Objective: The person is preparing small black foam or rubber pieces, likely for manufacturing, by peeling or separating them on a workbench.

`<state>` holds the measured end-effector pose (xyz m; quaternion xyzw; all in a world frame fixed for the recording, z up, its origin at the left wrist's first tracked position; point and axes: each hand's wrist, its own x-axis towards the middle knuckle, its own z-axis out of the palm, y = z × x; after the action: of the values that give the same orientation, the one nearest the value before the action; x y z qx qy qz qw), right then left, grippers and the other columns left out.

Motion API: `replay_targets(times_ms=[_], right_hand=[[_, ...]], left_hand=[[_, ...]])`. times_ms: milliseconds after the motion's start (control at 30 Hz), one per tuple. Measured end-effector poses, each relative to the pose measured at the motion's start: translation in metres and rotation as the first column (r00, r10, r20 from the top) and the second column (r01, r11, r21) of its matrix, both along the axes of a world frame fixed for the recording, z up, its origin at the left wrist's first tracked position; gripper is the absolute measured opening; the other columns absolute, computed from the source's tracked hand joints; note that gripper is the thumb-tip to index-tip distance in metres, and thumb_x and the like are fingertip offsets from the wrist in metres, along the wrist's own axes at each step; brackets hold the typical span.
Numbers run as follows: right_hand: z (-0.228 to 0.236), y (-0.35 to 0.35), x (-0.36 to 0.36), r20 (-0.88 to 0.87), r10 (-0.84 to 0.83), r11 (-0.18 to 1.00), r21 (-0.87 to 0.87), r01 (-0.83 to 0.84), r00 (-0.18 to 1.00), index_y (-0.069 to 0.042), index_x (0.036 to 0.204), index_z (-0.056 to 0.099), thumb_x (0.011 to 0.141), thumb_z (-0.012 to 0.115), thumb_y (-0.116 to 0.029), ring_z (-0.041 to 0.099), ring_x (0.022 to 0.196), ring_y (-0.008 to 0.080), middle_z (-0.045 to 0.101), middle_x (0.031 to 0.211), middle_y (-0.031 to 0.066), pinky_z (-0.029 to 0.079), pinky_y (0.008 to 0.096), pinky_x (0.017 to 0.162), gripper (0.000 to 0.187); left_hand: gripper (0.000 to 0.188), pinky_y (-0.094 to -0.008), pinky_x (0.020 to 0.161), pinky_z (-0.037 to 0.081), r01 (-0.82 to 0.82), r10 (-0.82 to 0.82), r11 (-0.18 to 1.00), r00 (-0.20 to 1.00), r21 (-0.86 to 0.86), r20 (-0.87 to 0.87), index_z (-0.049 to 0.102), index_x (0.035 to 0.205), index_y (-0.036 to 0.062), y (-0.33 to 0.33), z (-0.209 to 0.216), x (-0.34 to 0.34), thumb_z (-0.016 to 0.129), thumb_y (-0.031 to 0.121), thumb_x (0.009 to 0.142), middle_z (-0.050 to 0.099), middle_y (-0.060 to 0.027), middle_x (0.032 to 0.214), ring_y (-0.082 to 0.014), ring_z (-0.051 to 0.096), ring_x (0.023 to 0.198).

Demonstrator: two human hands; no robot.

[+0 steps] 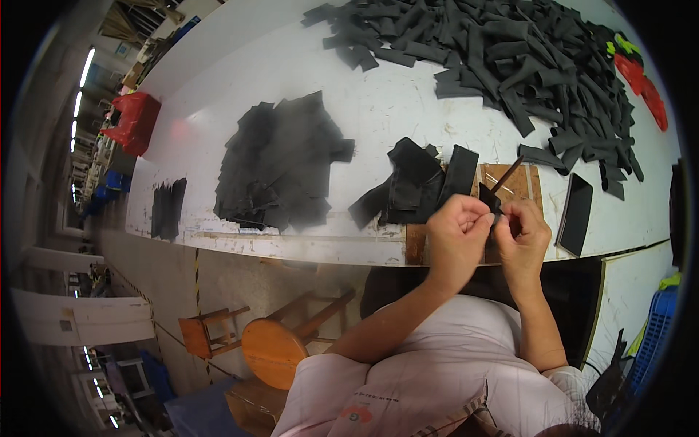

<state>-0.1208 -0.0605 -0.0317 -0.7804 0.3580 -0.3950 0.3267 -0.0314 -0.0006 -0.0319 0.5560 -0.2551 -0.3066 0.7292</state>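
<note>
At the near edge of a broad white tabletop (393, 95), right of its middle, two bare hands meet over a flat brown wooden board (535, 186). Between the fingertips is a small black fabric piece (491, 198), raised just above the board. The left hand (460, 224) pinches it with thumb and fingers drawn together; the right hand (524, 227) closes on it from the opposite side, fingers curled, the exact contact partly hidden. A slender dark reddish-brown stick (512, 173) slants up and to the right beyond the fingertips; whether either hand grips it cannot be told.

Just left of the hands, a straight black fabric strip (460, 173) lies beside a loose pile of black fabric pieces (413, 175). To the right rests a dark, flat four-sided piece (577, 215). Farther left spreads a large pile of flat charcoal fabric panels (284, 164), then a small dark fabric stack (168, 209). On the far right side, a broad heap of dark grey fabric tubes (502, 54) covers the table.
</note>
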Motion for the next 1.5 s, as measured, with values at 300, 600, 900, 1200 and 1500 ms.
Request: replay_targets(times_ms=[300,600,900,1200,1500], right_hand=[[0.007,-0.004,-0.014,0.683,-0.143,0.114,0.731,-0.673,0.717,-0.002,0.079,0.057,0.077,0.061,-0.01,0.041,0.052,0.0043,0.054,0.069,0.0024,0.033,0.0157,0.044,0.009],[-0.003,0.002,-0.006,0.559,0.005,0.351,0.775,-0.525,0.829,-0.007,0.077,0.053,0.079,0.061,-0.019,0.038,0.049,0.0038,0.047,0.063,-0.0042,0.032,0.0159,0.044,0.015],[0.011,0.002,-0.01,0.712,0.054,0.369,0.637,-0.676,0.7,-0.003,0.075,0.053,0.077,0.057,-0.009,0.044,0.072,0.0084,0.049,0.092,0.0047,0.034,0.017,0.06,0.007],[0.059,-0.017,-0.006,0.314,0.327,0.887,0.223,-0.404,0.891,0.0,0.073,0.052,0.075,0.057,-0.007,0.045,0.056,0.0084,0.051,0.075,0.0049,0.036,0.0217,0.051,0.009],[0.127,-0.041,0.014,0.56,0.441,0.473,0.519,-0.712,0.701,-0.006,0.07,0.049,0.08,0.059,-0.021,0.033,0.052,0.0006,0.042,0.061,-0.0074,0.027,0.0153,0.046,0.021]], left_hand=[[0.019,-0.0157,0.046,0.035,0.318,-0.337,0.942,0.896,-0.111,-0.289,0.049,0.091,-0.0006,0.008,0.005,0.016,0.053,-0.005,0.073,0.055,-0.0053,0.074,-0.0016,0.046,0.058],[0.022,-0.0148,0.038,0.031,0.182,-0.199,0.98,0.886,-0.081,-0.419,0.049,0.094,-0.0026,0.02,0.006,0.021,0.051,-0.009,0.073,0.057,-0.0094,0.078,-0.002,0.046,0.05],[0.031,-0.0139,0.037,0.027,0.533,-0.549,0.827,0.695,-0.18,-0.464,0.047,0.105,-0.001,0.035,0.03,0.024,0.053,-0.006,0.074,0.053,-0.0045,0.078,-0.0006,0.038,0.044],[0.014,-0.0146,0.044,0.036,0.061,-0.034,0.989,0.981,-0.136,0.189,0.053,0.091,-0.0028,0.007,0.051,0.0,0.055,-0.005,0.077,0.054,-0.0038,0.075,-0.003,0.045,0.052],[0.027,-0.0163,0.032,0.033,0.272,-0.496,0.849,0.705,-0.453,-0.507,0.041,0.107,-0.0007,-0.008,0.099,0.034,0.049,0.002,0.081,0.055,-0.0134,0.082,-0.0043,0.039,0.035]])
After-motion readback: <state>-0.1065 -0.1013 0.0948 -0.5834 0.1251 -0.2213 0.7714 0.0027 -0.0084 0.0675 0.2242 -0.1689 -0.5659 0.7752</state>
